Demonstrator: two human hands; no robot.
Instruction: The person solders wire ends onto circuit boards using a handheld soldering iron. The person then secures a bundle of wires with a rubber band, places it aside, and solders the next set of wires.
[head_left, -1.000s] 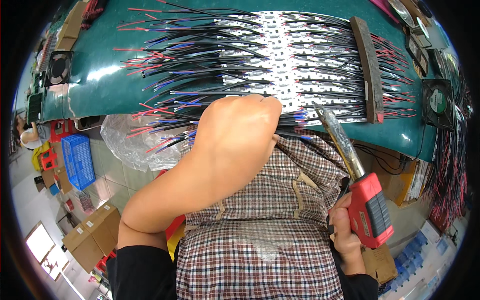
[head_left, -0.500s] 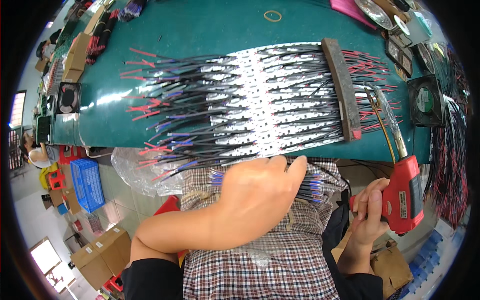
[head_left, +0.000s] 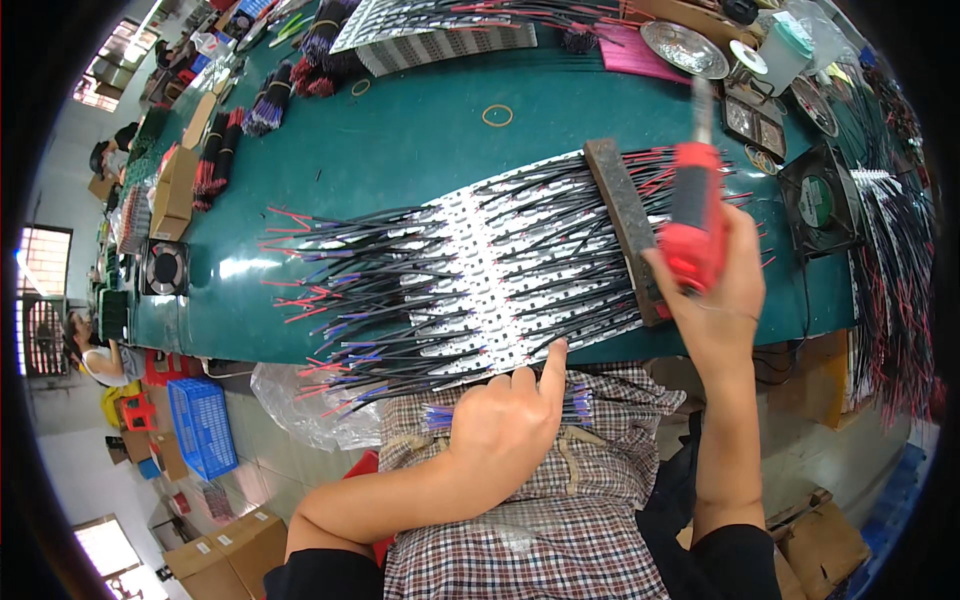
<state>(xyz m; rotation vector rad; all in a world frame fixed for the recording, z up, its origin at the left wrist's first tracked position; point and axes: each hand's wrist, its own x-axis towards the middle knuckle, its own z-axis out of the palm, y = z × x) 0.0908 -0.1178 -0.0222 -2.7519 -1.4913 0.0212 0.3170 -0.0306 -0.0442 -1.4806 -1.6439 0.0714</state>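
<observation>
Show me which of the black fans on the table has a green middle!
The fan on the right, nearer the red soldering gun in the right hand; its hub is green, while the left fan has a greyish one.

I count two hands on my feed: one left hand (head_left: 505, 428), one right hand (head_left: 728, 292). One red-handled tool (head_left: 690, 255), one blue-tipped wire bundle (head_left: 578, 405), one dark bar (head_left: 622, 225), one left fan (head_left: 165, 268), one right fan (head_left: 822, 202), one blue basket (head_left: 200, 428). Mid-bench (head_left: 410, 150), one larger rubber band (head_left: 497, 125), one smaller rubber band (head_left: 360, 96). White strips (head_left: 482, 280), black wires (head_left: 560, 245): too crowded for me to number.
</observation>
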